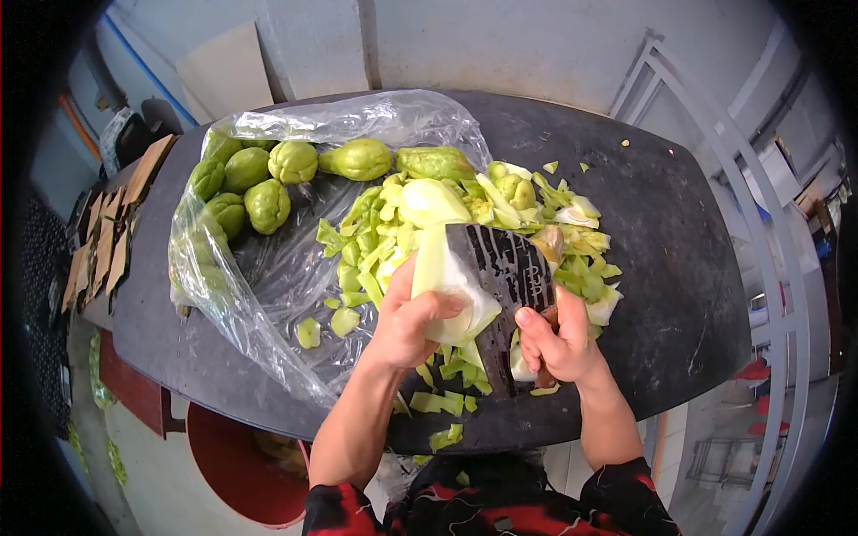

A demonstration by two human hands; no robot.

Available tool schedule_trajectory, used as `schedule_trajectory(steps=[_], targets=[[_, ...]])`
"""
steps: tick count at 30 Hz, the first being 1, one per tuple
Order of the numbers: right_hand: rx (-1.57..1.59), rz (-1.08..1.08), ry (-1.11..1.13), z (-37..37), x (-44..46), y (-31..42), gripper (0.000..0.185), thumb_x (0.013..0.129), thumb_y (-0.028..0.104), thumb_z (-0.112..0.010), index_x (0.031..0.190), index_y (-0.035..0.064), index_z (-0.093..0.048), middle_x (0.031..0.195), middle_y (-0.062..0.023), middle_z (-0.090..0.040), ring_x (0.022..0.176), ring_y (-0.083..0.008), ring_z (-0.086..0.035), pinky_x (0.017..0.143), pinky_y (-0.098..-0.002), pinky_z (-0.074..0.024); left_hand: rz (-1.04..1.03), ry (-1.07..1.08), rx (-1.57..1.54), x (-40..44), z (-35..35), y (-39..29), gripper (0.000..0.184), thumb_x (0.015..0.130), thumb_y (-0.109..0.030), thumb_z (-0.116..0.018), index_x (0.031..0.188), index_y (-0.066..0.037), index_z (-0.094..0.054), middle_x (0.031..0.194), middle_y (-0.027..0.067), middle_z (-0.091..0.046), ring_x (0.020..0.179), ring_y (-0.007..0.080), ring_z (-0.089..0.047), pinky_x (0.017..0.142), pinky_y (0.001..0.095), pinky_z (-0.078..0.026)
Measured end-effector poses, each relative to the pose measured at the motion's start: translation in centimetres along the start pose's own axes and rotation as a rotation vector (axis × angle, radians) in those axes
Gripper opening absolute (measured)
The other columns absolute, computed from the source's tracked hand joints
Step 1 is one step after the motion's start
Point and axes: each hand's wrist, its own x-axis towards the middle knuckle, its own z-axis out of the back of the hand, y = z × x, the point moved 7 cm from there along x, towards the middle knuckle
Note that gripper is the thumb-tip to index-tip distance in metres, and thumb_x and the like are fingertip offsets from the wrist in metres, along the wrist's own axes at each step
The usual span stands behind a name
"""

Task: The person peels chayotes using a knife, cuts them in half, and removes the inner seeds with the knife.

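My left hand is wrapped round a pale, peeled chayote, the thumb pressed on its cut face. In my right hand is the handle of a cleaver with a broad dark blade, streaked with moisture. The blade's near side meets the chayote, above the middle of the table. Behind the hands lies a heap of green peelings, with another peeled chayote on it. Unpeeled green chayotes sit on and inside a clear plastic bag at the left.
The dark table has rounded edges. Loose peel scraps lie near its front edge. A red tub stands on the floor at the front left. Stacked cardboard pieces are at the left, and a grey metal frame runs along the right.
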Motion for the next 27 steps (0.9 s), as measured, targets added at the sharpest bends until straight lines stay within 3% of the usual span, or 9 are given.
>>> schedule_trajectory(steps=[15, 18, 22, 25, 27], targets=[[0.007, 0.037, 0.006, -1.2, 0.3, -0.4, 0.039, 0.102, 0.019, -0.053, 0.131, -0.0042, -0.042, 0.060, -0.0014, -0.052, 0.040, -0.0082, -0.047, 0.038, -0.0248, -0.0382, 0.012, -0.013, 0.009, 0.3, 1.2, 0.7, 0.051, 0.068, 0.001, -0.052, 0.119, -0.002, -0.056, 0.097, 0.0073, -0.063, 0.087, 0.0184, -0.062, 0.074, 0.0314, -0.052], [0.034, 0.011, -0.037, -1.2, 0.7, -1.5, 0.028, 0.101, 0.016, -0.054, 0.121, -0.0023, -0.046, 0.057, -0.0002, -0.050, 0.040, -0.0079, -0.045, 0.038, -0.0250, -0.0384, -0.013, -0.049, -0.044, 0.5, 1.3, 0.8, 0.051, 0.069, 0.001, -0.052, 0.119, -0.001, -0.055, 0.098, 0.0081, -0.062, 0.088, 0.0193, -0.062, 0.076, 0.0325, -0.053], [0.061, -0.028, 0.069, -0.5, 0.9, -0.6, 0.024, 0.101, 0.012, -0.053, 0.120, -0.0009, -0.048, 0.053, 0.0012, -0.048, 0.039, -0.0076, -0.045, 0.038, -0.0255, -0.0387, 0.040, -0.082, -0.119, 0.5, 2.2, 1.5, 0.054, 0.069, 0.000, -0.052, 0.123, -0.001, -0.054, 0.103, 0.0105, -0.063, 0.091, 0.0213, -0.063, 0.080, 0.0337, -0.054], [0.118, -0.044, -0.015, 2.1, 0.5, 0.6, 0.019, 0.100, 0.011, -0.055, 0.114, 0.0001, -0.049, 0.053, 0.0001, -0.048, 0.039, -0.0085, -0.045, 0.037, -0.0257, -0.0404, 0.070, 0.023, -0.060, 0.6, 1.7, 0.3, 0.062, 0.071, -0.005, -0.054, 0.133, -0.002, -0.049, 0.109, 0.0137, -0.064, 0.098, 0.0250, -0.064, 0.080, 0.0349, -0.055], [0.139, 0.080, -0.141, 3.1, 0.5, 1.4, 0.013, 0.098, 0.009, -0.056, 0.106, -0.0001, -0.050, 0.056, -0.0019, -0.051, 0.044, -0.0098, -0.052, 0.040, -0.0263, -0.0432, -0.031, 0.242, -0.268, 1.0, 0.4, -1.5, 0.068, 0.078, -0.015, -0.056, 0.143, -0.007, -0.040, 0.117, 0.0173, -0.063, 0.105, 0.0285, -0.064, 0.079, 0.0396, -0.057]])
